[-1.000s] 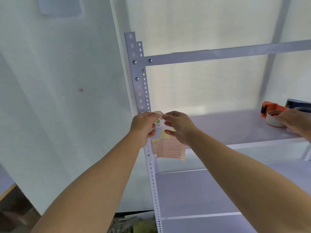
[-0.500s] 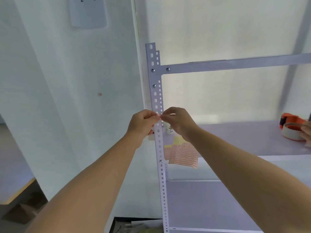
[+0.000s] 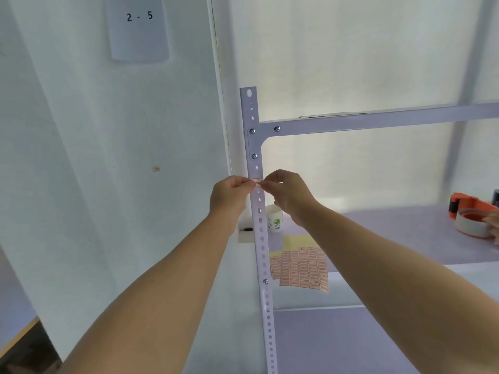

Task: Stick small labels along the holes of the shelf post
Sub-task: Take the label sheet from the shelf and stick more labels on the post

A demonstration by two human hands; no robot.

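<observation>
My left hand (image 3: 229, 197) and right hand (image 3: 287, 194) pinched one small label (image 3: 256, 182) by its ends, flat across the shelf post (image 3: 260, 238); the label sheet (image 3: 299, 267) lay below my right fingers.

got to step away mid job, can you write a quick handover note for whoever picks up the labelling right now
Left hand and right hand: each pinches one end of a small label, held across the shelf post below the third screw.
Label sheet: on the shelf right of the post, hanging over the front edge, beside a paper cup.
Done: no other label visible on the post.
Left: press this one down, then label the holes further down.
Someone else's hand rests on the tape dispenser at far right.
</observation>
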